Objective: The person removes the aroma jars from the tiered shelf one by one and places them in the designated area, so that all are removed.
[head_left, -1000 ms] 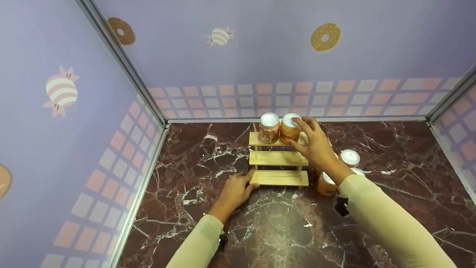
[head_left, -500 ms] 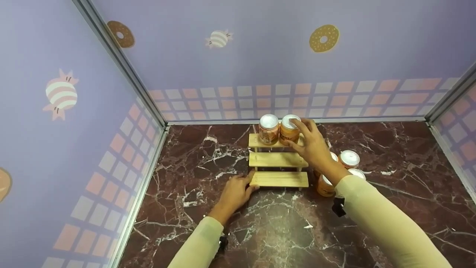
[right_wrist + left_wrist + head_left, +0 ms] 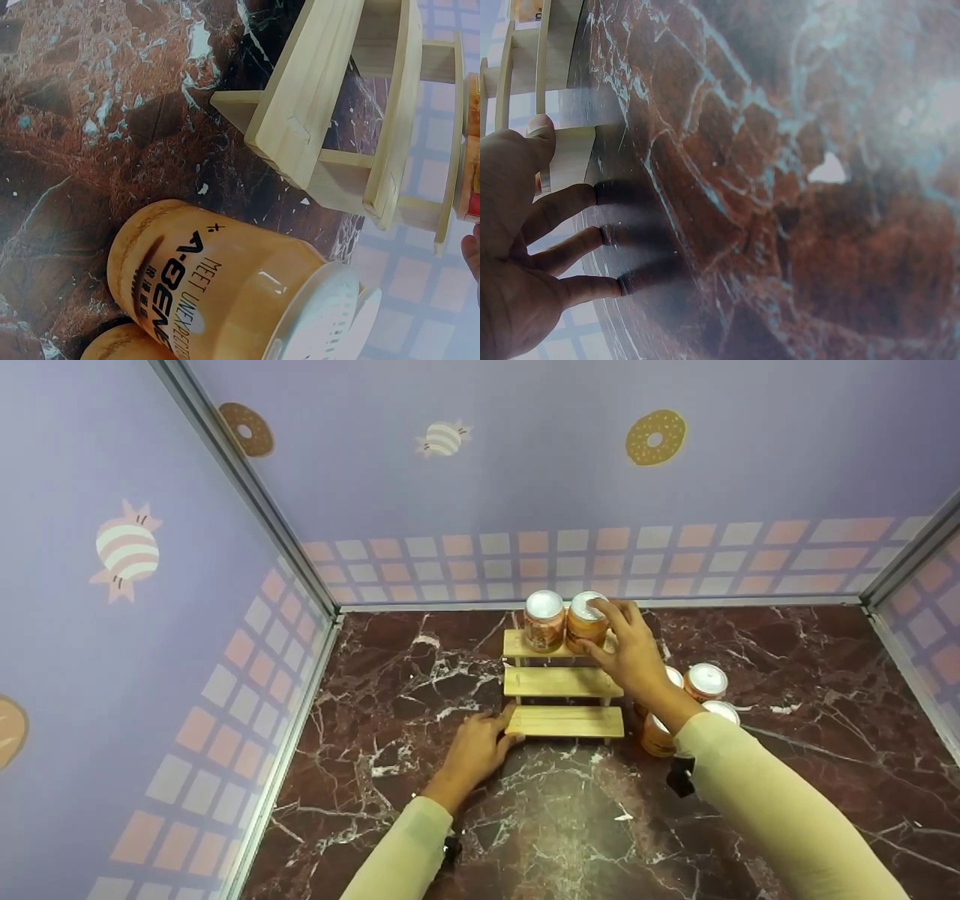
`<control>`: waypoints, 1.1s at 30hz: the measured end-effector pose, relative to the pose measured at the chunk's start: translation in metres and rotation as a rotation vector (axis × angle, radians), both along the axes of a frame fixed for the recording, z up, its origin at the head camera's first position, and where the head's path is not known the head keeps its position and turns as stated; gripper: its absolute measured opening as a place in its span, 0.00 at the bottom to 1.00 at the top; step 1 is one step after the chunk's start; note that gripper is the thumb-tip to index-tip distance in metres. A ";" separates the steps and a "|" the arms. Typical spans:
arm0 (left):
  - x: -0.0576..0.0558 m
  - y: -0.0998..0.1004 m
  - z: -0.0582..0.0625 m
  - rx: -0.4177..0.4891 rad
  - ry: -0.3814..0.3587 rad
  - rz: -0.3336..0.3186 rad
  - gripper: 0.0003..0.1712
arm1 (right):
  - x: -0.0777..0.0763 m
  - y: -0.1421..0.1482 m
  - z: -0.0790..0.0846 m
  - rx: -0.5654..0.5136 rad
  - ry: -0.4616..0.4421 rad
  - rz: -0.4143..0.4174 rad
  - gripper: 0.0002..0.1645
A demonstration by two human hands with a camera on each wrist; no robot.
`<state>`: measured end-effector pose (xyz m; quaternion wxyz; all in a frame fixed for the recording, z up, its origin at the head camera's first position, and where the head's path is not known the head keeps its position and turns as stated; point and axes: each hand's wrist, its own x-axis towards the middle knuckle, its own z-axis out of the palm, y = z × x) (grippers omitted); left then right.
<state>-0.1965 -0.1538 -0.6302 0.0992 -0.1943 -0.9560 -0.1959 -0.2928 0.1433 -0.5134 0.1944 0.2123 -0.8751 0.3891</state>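
A three-step light wooden rack (image 3: 562,682) stands on the dark marbled surface. On its top step, two orange jars with white lids stand upright side by side. My right hand (image 3: 634,656) holds the right-hand jar (image 3: 583,626), thumb low on its side and fingers at the lid; the left-hand jar (image 3: 543,622) is beside it. My left hand (image 3: 474,746) touches the left end of the bottom step. In the left wrist view, the thumb rests on the rack and several straight fingers (image 3: 562,251) reach down to the marble.
Several more orange jars (image 3: 706,681) are grouped to the right of the rack, partly under my right forearm. A large printed jar (image 3: 225,277) from that group fills the lower right wrist view. A patterned purple wall (image 3: 480,495) rises behind, another on the left.
The hands and the jars on the top step hold nearly the same places. The right forearm has shifted slightly left, showing more of the grouped jars.
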 end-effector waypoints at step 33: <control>-0.021 -0.009 -0.049 0.036 -0.010 0.006 0.42 | 0.019 0.023 0.009 0.001 0.014 0.018 0.40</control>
